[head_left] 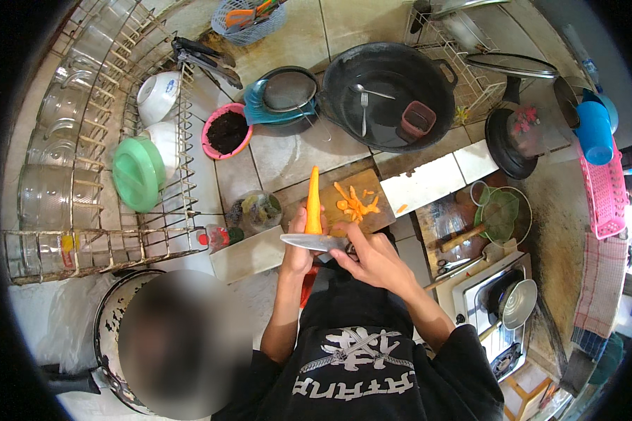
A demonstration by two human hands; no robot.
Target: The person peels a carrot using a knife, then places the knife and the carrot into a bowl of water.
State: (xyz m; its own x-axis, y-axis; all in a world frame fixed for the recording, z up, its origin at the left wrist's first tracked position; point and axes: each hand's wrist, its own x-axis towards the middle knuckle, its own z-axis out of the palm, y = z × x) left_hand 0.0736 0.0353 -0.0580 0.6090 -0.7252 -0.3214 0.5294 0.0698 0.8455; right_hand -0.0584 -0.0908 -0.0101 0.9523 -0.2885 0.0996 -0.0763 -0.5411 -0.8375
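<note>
In front of my chest, my left hand [297,245] is wrapped round the thick end of an orange carrot [314,203], whose narrow tip points away from me. My right hand [373,254] grips a knife, its fingers closed around the handle. The broad grey knife blade [309,242] lies across the carrot's lower part, near the fingers of my left hand. Just beyond, a wooden cutting board [336,223] bears a small heap of orange carrot peelings [357,203]. One loose scrap lies on the white tiles right of the board.
A large black basin [344,63] with a spoon, a fork and a reddish container stands at the back. Left of it are a strainer [290,91] and a pink pot of dark soil [208,130]. A dish rack [182,165] fills the left; a gas stove [470,298] stands right.
</note>
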